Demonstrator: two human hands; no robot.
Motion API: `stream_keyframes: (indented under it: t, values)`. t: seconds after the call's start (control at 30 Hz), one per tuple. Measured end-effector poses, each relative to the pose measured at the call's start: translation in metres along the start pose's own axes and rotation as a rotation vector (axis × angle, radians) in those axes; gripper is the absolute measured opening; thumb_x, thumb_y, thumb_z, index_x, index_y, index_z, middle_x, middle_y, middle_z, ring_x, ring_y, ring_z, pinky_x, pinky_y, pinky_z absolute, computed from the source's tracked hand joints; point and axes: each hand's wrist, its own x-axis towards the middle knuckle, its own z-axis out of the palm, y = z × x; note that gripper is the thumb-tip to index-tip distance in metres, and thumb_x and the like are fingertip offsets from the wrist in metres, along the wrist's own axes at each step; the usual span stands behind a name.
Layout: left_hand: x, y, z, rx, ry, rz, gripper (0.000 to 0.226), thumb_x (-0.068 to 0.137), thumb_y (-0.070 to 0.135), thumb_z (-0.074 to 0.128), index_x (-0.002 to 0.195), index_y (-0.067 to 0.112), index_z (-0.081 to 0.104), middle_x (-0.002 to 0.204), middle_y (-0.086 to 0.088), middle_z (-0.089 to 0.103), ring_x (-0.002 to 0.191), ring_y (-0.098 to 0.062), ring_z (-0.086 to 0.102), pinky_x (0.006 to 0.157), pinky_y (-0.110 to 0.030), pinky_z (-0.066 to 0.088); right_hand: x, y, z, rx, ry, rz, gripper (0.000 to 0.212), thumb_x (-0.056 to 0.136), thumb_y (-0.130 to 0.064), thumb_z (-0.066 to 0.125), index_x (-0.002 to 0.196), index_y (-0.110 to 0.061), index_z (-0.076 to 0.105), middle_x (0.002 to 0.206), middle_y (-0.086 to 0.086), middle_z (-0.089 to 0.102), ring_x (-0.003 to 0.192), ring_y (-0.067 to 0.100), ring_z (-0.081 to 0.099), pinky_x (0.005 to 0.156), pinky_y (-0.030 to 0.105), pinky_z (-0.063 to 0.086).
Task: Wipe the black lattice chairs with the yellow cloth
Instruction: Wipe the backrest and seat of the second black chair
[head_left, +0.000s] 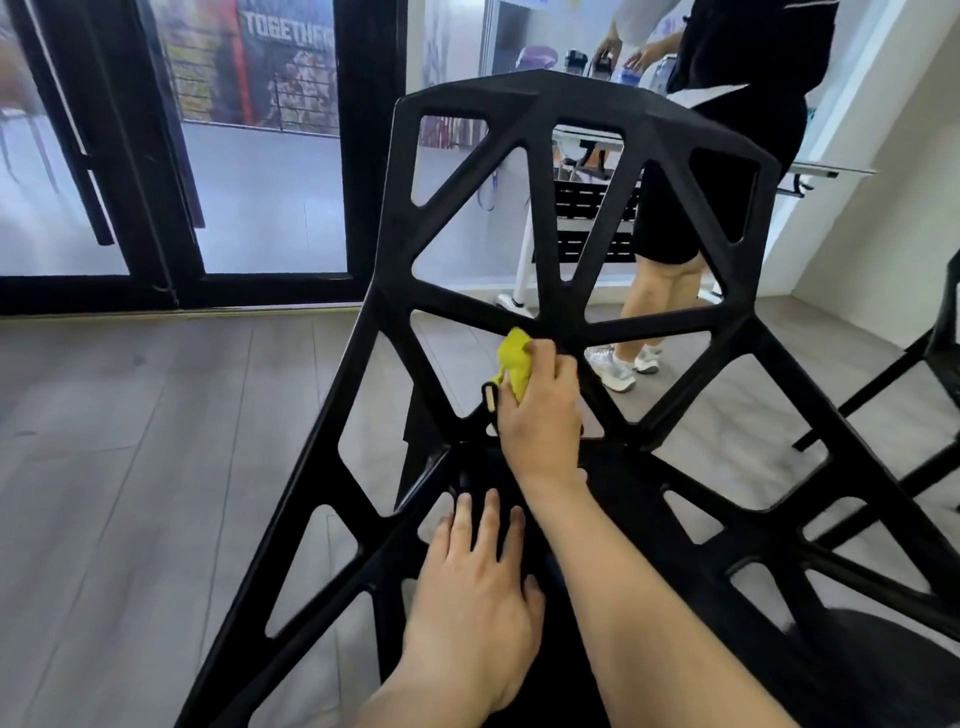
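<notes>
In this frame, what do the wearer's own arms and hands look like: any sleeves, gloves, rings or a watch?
Both forearms are bare as far as the frame shows, with no sleeve cuff in view. The left hand and right hand wear no gloves, and no ring, watch or wristband shows on either. The nails look short and unpainted.
</notes>
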Motion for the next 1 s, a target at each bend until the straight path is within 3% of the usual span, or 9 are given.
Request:
stream_keyframes:
  t: [0.1,0.23,0.4,0.6,0.7,0.8,0.87,1.0]
  values:
    - [0.001,0.0,-0.001,0.022,0.009,0.021,0.066,0.098,0.041,0.016,0.16,0.02,0.007,0.168,-0.009,0.001,0.154,-0.033,-0.005,0.123,-0.043,-0.004,-0.028,-0.001,0.01,-0.139,-0.203,-0.182,0.042,0.086,-0.023,0.07,0.122,-0.015,0.051,0.109,0.009,0.05,0.091,0.029,0.054,0.071,0.04,0.051]
    - [0.001,0.002,-0.002,0.003,0.0,-0.01,0.066,0.1,0.044,0.022,0.16,0.022,0.004,0.168,-0.008,-0.006,0.153,-0.03,-0.009,0.123,-0.042,-0.004,0.02,0.012,-0.009,-0.273,-0.063,-0.176,0.043,0.082,-0.016,0.071,0.122,-0.007,0.055,0.107,0.017,0.053,0.087,0.037,0.054,0.072,0.045,0.049]
    - [0.001,0.001,0.001,-0.007,0.009,-0.007,0.066,0.101,0.045,0.02,0.16,0.022,0.003,0.168,-0.008,-0.006,0.153,-0.029,-0.011,0.123,-0.042,-0.004,0.019,0.013,-0.007,-0.153,-0.028,-0.124,0.041,0.084,-0.017,0.07,0.121,-0.011,0.055,0.11,0.013,0.053,0.093,0.033,0.053,0.079,0.043,0.048]
    - [-0.001,0.001,-0.004,0.057,-0.002,0.012,0.064,0.101,0.045,0.02,0.158,0.018,0.012,0.166,-0.011,0.006,0.153,-0.032,-0.002,0.124,-0.046,0.004,-0.024,0.007,-0.007,-0.151,-0.469,-0.324,0.04,0.088,-0.025,0.068,0.124,-0.019,0.053,0.112,0.007,0.052,0.094,0.03,0.057,0.07,0.041,0.05]
    - [-0.001,0.001,-0.003,0.05,-0.011,0.003,0.066,0.101,0.047,0.017,0.16,0.02,0.006,0.167,-0.009,0.0,0.153,-0.031,-0.004,0.125,-0.044,0.004,0.0,0.008,-0.022,-0.351,-0.337,-0.435,0.039,0.084,-0.018,0.069,0.122,-0.016,0.058,0.11,0.011,0.056,0.091,0.033,0.057,0.069,0.041,0.044]
    - [-0.001,0.0,0.0,0.057,-0.003,-0.005,0.067,0.1,0.048,0.014,0.16,0.021,0.003,0.168,-0.008,-0.002,0.154,-0.03,-0.004,0.125,-0.044,0.005,0.036,0.029,-0.043,-0.49,-0.102,-0.298,0.039,0.087,-0.017,0.065,0.125,-0.013,0.057,0.119,0.014,0.057,0.098,0.034,0.056,0.077,0.043,0.047]
    - [0.0,0.0,0.002,0.055,-0.014,-0.006,0.067,0.1,0.049,0.014,0.16,0.021,0.003,0.168,-0.008,-0.002,0.154,-0.029,-0.004,0.125,-0.043,0.005,0.043,0.042,-0.047,-0.56,-0.132,-0.294,0.039,0.092,-0.015,0.058,0.131,-0.017,0.053,0.129,0.011,0.054,0.108,0.033,0.054,0.084,0.043,0.046]
    - [0.001,0.0,0.001,0.067,-0.018,-0.014,0.067,0.1,0.049,0.016,0.16,0.021,0.005,0.168,-0.008,0.0,0.154,-0.03,-0.003,0.125,-0.042,0.004,0.013,0.065,-0.047,-0.692,-0.225,-0.393,0.04,0.087,-0.012,0.061,0.126,-0.014,0.055,0.125,0.011,0.057,0.106,0.034,0.056,0.085,0.045,0.047]
